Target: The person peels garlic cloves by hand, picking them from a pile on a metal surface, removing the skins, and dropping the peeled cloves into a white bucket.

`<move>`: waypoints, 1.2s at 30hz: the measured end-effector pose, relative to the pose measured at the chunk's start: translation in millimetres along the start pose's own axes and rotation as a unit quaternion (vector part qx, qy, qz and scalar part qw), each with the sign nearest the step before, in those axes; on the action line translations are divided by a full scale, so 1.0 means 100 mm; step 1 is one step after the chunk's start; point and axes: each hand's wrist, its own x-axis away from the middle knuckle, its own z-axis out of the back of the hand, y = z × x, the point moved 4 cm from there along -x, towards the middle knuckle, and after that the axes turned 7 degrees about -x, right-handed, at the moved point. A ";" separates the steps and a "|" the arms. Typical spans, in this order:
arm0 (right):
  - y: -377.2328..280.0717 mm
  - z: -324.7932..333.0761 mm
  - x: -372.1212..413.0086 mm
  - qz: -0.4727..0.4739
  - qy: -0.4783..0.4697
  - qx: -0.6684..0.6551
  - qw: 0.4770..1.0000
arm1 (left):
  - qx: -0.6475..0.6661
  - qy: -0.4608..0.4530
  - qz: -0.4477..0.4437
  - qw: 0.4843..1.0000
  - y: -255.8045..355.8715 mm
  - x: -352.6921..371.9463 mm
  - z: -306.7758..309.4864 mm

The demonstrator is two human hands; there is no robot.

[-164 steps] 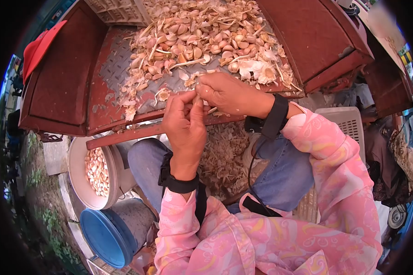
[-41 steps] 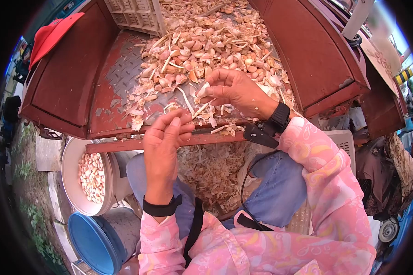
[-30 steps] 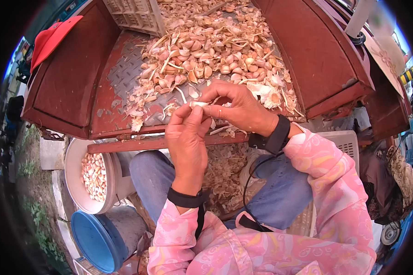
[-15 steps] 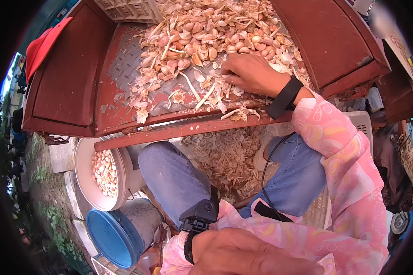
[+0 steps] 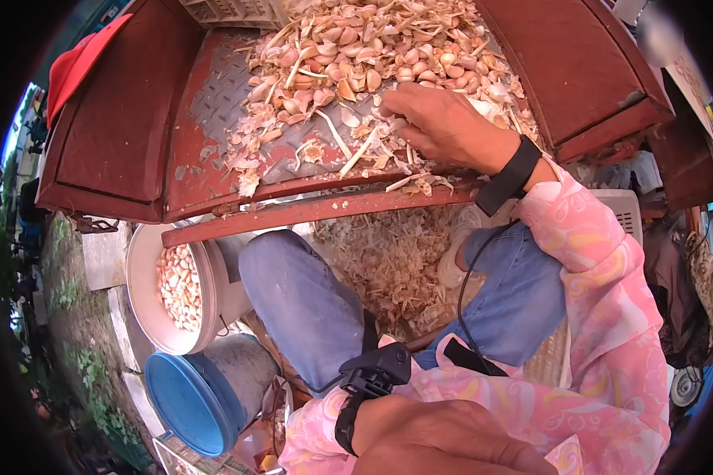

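Note:
My right hand [image 5: 451, 127] rests low over the front of a heap of unpeeled garlic cloves [image 5: 364, 51], its fingers curled in and the thumb beneath. What lies between the fingertips, if anything, is hidden. Loose skins and dry garlic stems [image 5: 360, 153] lie beside and under it. My left hand [image 5: 444, 435] is at the bottom edge of the view, close to my body, with its back turned up. Its fingers are mostly cut off by the frame, so I cannot see what they do.
The garlic lies on a red metal tray [image 5: 186, 170] with raised side panels. Lower left, a white bucket [image 5: 139, 293] holds cloves; a blue-lidded bucket [image 5: 184, 404] stands beside it. Skins [image 5: 388, 269] cover the ground between my knees. A plastic crate [image 5: 234, 12] stands at the back.
My right hand has shifted slightly right and its fingers have lifted a little. My left hand has moved slightly right and down. The whole view has tilted a little.

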 end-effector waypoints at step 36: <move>-0.19 0.24 0.08 -0.037 0.049 -0.174 0.983 | -0.180 0.191 0.210 0.942 -0.32 0.12 0.69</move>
